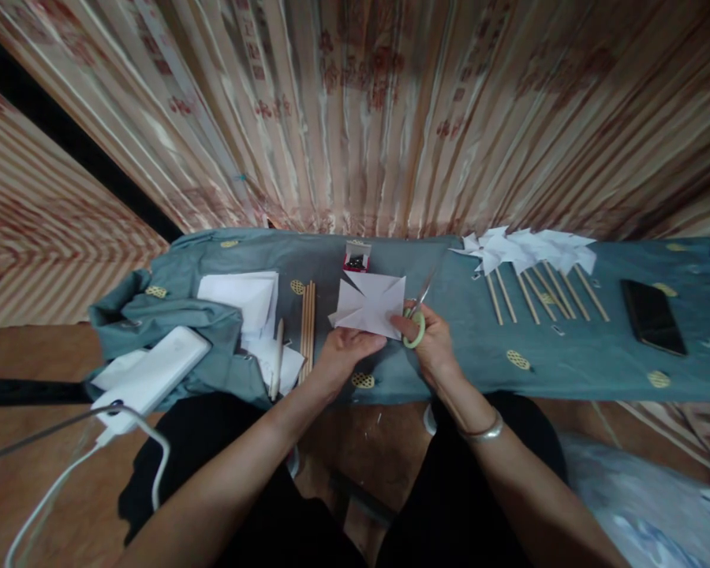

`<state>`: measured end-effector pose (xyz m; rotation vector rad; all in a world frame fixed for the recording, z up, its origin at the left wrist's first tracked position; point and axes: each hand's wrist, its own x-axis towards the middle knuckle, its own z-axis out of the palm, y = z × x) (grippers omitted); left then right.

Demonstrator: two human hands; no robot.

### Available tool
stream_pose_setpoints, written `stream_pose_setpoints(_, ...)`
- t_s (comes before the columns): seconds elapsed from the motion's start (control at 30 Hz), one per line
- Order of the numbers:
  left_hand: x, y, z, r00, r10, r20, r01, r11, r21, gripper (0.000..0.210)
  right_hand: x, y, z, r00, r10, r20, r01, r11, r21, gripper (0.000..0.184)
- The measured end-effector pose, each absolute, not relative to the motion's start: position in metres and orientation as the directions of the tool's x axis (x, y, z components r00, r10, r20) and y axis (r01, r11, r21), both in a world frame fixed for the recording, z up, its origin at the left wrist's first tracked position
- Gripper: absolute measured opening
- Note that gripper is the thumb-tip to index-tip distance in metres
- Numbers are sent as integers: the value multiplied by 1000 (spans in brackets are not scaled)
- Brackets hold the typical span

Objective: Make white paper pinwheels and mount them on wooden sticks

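A square sheet of white paper (371, 304) with slits cut in from its corners is held up above the cloth. My left hand (349, 347) grips its lower left edge, fingers closed on it. In my right hand (431, 335) are scissors (415, 325) with pale green handles, their blades pointing up and to the right, off the paper. The right thumb touches the paper's lower right corner. Just behind the sheet stands a small open red box (356, 256) with dark small items inside.
Wooden sticks (308, 327), a white pen-like tool (278, 359) and stacked white paper (240, 300) lie left. Paper pinwheels on sticks (526, 252) lie right, then a black phone (654, 315). A white power bank (154, 379) with a cable rests on the cloth's left end.
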<state>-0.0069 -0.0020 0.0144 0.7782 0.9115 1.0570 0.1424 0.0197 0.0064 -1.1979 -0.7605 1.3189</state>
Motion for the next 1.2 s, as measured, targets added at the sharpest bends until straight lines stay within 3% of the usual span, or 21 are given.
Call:
stream_pose_setpoints(0.13,-9,1,11,46,959,-279,-338,278,899,26,132,18,3,94,969,-228,-288,-193,-938,41)
stream_pose_setpoints(0.33,-19,10,12,-57,979,-195,-325,167,931,22,130,14,3,9,981,-193,-161,-189,-969,39)
stream_pose_setpoints(0.57,-35,30,17,-213,963,-163,-305,93,948,28,138,-1,12,-215,950,-226,-50,-242,-969,47)
stream_pose_setpoints(0.8,-40,34,19,-201,968,-148,-333,74,940,28,141,-15,6,-465,839,-281,81,-276,-958,44)
stream_pose_setpoints(1.2,-31,30,15,-194,970,-145,-246,95,965,17,135,-13,7,-459,854,-245,22,-265,-964,44)
